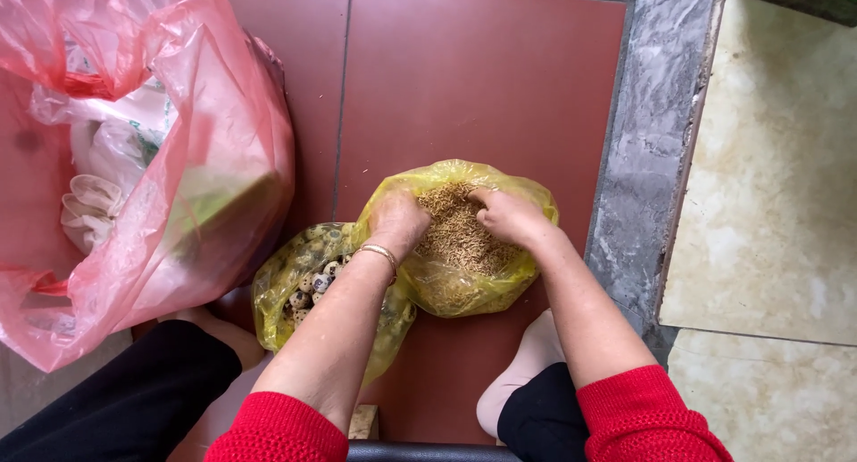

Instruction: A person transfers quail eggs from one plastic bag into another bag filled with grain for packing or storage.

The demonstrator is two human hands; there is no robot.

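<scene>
Bright even daylight, soft shadows, sharp focus, slight wide-angle edge distortion.

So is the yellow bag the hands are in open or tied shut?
Open: the yellow bag mouth is spread, husks exposed, with left hand and right hand inside.

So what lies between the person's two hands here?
In the head view, loose straw-coloured husk fills the gap between the left hand and the right hand, inside the open yellow plastic bag. Both hands' fingers dig into it.
</scene>
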